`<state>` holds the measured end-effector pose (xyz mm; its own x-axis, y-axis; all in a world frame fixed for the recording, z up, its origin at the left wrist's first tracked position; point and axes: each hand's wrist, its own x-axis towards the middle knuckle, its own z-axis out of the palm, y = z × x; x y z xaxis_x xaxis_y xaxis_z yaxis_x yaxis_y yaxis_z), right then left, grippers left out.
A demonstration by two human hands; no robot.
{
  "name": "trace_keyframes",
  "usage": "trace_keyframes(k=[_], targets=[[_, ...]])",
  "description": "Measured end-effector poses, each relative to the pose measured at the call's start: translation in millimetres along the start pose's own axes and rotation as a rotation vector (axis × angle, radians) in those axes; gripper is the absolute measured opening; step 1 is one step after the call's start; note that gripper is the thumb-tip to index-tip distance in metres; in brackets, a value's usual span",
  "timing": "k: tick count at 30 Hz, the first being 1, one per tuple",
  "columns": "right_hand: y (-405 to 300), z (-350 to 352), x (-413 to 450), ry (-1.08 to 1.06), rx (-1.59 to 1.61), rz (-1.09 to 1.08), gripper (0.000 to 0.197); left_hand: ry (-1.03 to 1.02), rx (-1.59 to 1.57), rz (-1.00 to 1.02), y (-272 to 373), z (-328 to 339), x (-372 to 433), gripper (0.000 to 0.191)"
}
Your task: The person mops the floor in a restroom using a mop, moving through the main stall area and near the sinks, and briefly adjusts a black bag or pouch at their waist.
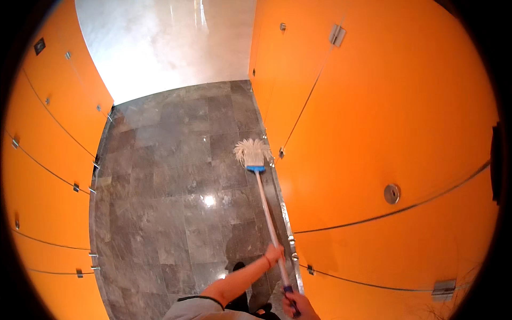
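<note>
A string mop lies out ahead of me, its pale mop head (254,153) spread on the grey tiled floor (172,224) close to the foot of the right-hand orange wall. A blue socket (255,168) joins the strands to a long light-coloured mop handle (267,212). Partway down that handle, my left hand (275,255) is wrapped around it, with a thin red band at the wrist. Lower and nearer my body, my right hand (299,305) holds the dark grip at the handle's end.
Orange cubicle panels (380,120) with metal hinges and a round lock (392,194) rise along the right. More orange panels (48,176) on small metal feet line the left. A pale, shiny wall (168,44) closes off the far end. My dark shoe (239,265) shows below.
</note>
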<state>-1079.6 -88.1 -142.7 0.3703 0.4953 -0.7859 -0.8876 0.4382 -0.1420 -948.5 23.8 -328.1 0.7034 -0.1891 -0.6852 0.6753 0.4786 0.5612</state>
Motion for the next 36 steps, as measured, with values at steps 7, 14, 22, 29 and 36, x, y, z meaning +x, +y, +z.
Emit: trace_keyframes(k=[7,14,22,29,36], targets=[[-7,65,-55,0.416,-0.183,-0.009,0.019,0.089,0.0,-0.186,-1,30,-49,0.014],[-94,78,38,0.271,-0.175,-0.044,0.021,0.001,-0.043,-0.151,72,7,89,0.01],[-198,111,98,0.046,0.006,-0.011,0.018,0.218,0.054,-0.173,188,17,162,0.009],[-250,141,74,0.251,-0.279,0.051,0.011,0.186,-0.113,-0.165,228,49,137,0.009],[-315,156,176,0.214,-0.342,-0.099,0.01,0.12,-0.071,-0.166,318,27,221,0.011]])
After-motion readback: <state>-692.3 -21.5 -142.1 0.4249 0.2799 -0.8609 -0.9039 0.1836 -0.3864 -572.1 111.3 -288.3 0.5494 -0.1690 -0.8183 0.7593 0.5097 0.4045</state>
